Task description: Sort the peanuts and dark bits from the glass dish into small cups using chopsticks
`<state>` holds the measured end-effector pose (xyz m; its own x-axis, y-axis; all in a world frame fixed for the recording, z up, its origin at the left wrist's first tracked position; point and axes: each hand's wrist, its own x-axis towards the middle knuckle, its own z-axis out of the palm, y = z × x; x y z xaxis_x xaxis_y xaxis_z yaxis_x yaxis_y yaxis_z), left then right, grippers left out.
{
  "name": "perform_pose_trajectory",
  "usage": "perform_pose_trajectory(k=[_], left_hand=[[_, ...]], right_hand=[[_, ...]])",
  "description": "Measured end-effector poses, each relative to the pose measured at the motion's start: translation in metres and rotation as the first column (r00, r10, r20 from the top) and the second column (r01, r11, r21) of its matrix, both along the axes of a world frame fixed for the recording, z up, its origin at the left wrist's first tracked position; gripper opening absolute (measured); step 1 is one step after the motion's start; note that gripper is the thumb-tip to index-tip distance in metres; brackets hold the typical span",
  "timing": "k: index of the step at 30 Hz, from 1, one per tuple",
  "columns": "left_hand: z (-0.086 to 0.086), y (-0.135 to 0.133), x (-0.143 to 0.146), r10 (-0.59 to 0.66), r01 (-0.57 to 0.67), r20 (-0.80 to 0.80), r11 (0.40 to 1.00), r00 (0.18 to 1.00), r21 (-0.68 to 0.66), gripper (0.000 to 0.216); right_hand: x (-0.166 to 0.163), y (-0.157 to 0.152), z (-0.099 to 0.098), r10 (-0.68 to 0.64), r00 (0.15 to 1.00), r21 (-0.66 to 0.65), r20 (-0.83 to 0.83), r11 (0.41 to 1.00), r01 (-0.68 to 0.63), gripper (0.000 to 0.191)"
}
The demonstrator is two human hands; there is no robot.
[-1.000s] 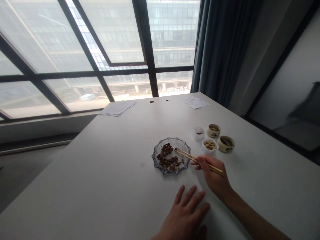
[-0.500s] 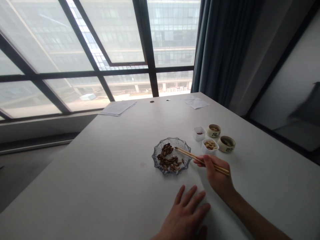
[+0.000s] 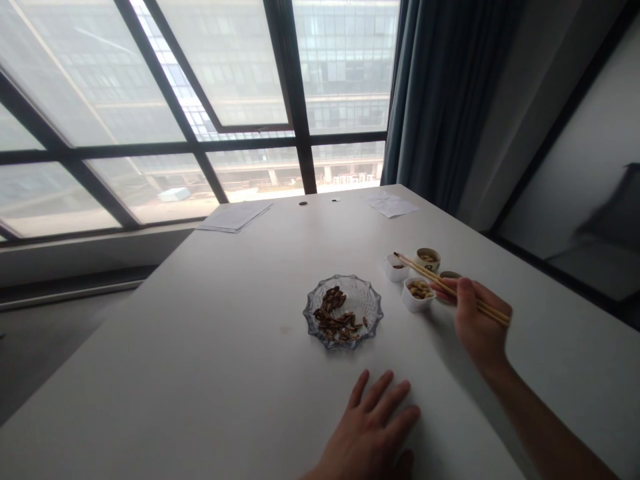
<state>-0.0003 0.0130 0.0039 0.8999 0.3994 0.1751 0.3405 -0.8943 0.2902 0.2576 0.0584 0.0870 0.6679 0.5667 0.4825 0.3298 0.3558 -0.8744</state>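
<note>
My right hand (image 3: 477, 317) is closed around a pair of wooden chopsticks (image 3: 434, 277). Their tips, with a small dark piece that looks like a seed between them, are over a small white container (image 3: 397, 269) with a few dark bits inside. Flat on the table, fingers spread, rests my left hand (image 3: 375, 423), holding nothing. Beyond it stands a scalloped glass dish (image 3: 373, 303) with a pile of dark brown seeds (image 3: 333, 320). Under the chopsticks is another white container (image 3: 416, 305) of pale nuts, possibly peanuts.
Two cream cups stand behind the white containers: one cup (image 3: 428, 259) holds pale pieces, the other cup (image 3: 450, 275) is partly hidden by my right hand. Papers (image 3: 235, 217) lie at the far left of the white table (image 3: 200, 347), and a sheet (image 3: 393, 205) at the far right.
My right hand has moved right and away from me, carrying the chopsticks from over the glass dish to over the small white container. My left hand stays in place.
</note>
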Motion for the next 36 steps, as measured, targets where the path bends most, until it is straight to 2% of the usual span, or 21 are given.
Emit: perform_pose_trajectory(k=[9,13,16,19,21,24,28,36], left_hand=[[0.003,0.0,0.002,0.01,-0.01,0.002,1.0,1.0,0.027,0.047],[0.002,0.0,0.002,0.009,-0.01,0.014,0.999,1.0,0.044,0.048],[0.001,0.0,0.003,0.007,-0.008,0.02,0.999,1.0,0.051,0.049],[0.0,0.0,0.003,0.005,-0.007,0.027,0.999,1.0,0.043,0.049],[-0.001,-0.001,0.003,0.009,-0.01,0.027,0.999,1.0,0.045,0.049],[-0.001,0.0,0.003,0.01,-0.012,0.022,0.997,1.0,0.071,0.05],[0.001,0.0,0.002,0.002,-0.003,0.022,0.997,1.0,0.071,0.052],[0.002,0.0,0.002,0.003,-0.003,0.015,1.0,1.0,0.013,0.045]], right_hand=[[-0.004,-0.001,0.001,0.063,0.998,0.076,-0.029,0.995,-0.061,0.037],[-0.017,-0.006,-0.005,0.188,0.982,0.045,-0.016,0.981,-0.187,0.035],[-0.034,-0.013,-0.012,0.364,0.927,-0.047,0.093,0.931,-0.362,0.03],[-0.05,-0.019,-0.014,0.545,0.806,-0.143,0.233,0.839,-0.525,0.023],[-0.058,-0.021,-0.014,0.609,0.736,-0.181,0.295,0.792,-0.583,0.021],[-0.061,-0.02,-0.014,0.646,0.703,-0.236,0.297,0.763,-0.602,0.023],[-0.055,-0.017,-0.015,0.63,0.752,-0.244,0.192,0.773,-0.586,0.028],[-0.044,-0.014,-0.017,0.454,0.887,-0.171,0.087,0.884,-0.436,0.031]])
